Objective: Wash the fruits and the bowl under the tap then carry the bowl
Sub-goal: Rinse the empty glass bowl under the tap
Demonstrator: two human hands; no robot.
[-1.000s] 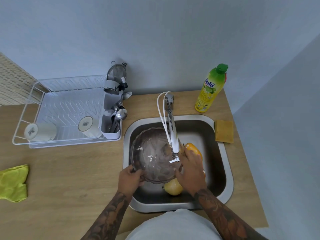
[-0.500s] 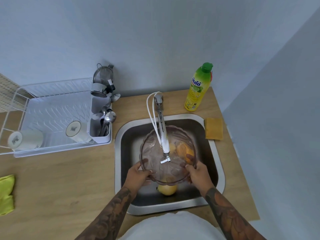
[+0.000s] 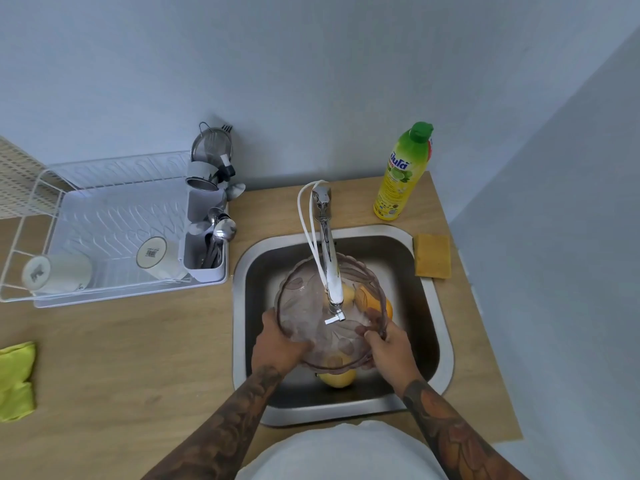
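Bowl (image 3: 311, 327) under tap (image 3: 333, 282), over sink (image 3: 429, 306); left hand (image 3: 277, 348) and right hand (image 3: 389, 344) fingers grasp rim. Fruits (image 3: 337, 377) below fingers in sink. Bowl wash seems underway; carrying left.

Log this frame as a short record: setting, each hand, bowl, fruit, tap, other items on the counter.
setting: steel sink set in a wooden counter
left hand: grips the bowl's left rim
right hand: grips the bowl's right rim
bowl: clear glass, held over the sink under the tap
fruit: yellow fruit and orange fruit in the sink below the bowl
water flow: cannot tell
other: dish rack, soap bottle, sponge, yellow-green cloth
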